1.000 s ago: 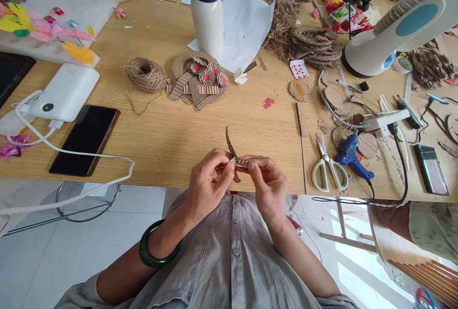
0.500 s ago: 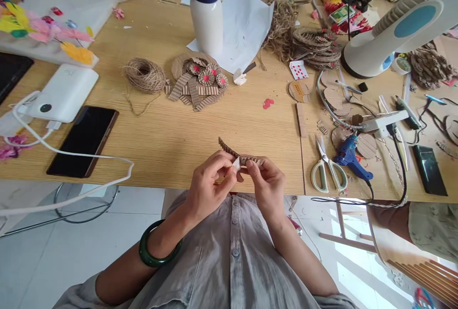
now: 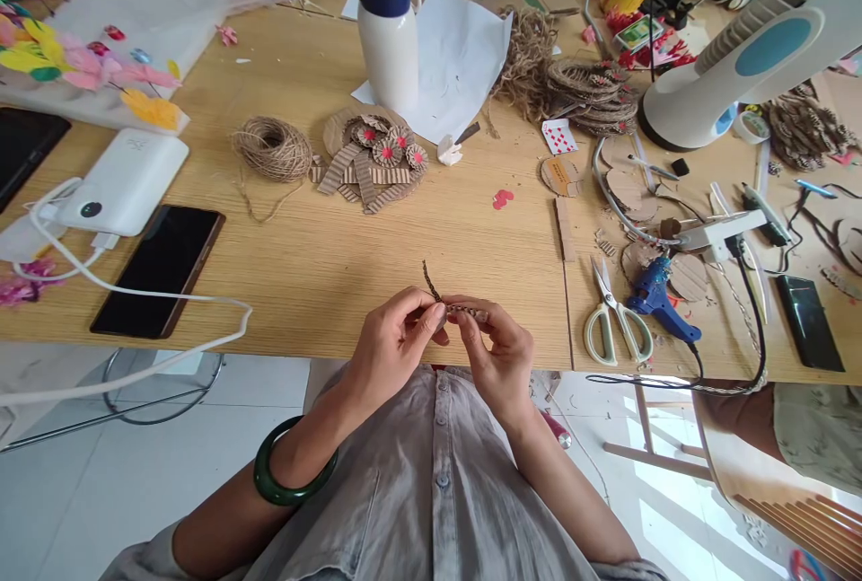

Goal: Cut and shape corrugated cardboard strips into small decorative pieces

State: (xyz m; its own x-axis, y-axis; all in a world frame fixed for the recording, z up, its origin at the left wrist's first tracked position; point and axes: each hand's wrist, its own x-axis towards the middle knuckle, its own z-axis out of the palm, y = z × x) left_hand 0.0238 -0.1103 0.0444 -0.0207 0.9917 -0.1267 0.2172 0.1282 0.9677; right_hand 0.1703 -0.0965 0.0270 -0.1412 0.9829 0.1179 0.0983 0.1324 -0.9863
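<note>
A narrow strip of corrugated cardboard (image 3: 431, 283) is pinched between my two hands just above the table's front edge, one end sticking up and away from me. My left hand (image 3: 397, 334) is closed on its middle, thumb against fingers. The right-hand part of the strip lies between the thumb and fingers of my right hand (image 3: 499, 349). Beyond them lies a round cardboard piece (image 3: 373, 159) with strips and red-centred rosettes, beside a ball of twine (image 3: 273, 148). Small red paper pieces (image 3: 502, 198) lie on the tabletop.
Scissors (image 3: 616, 316), a blue glue gun (image 3: 660, 298) and a power strip (image 3: 720, 229) lie to the right. A white bottle (image 3: 389, 42) stands at the back. A phone (image 3: 158, 271) and white cable (image 3: 168, 292) are left. Another person's arm (image 3: 734, 419) shows at lower right.
The strip's free end now points more steeply upward. My left thumb has closed down onto the strip, and the small white piece seen between my fingers no longer shows.
</note>
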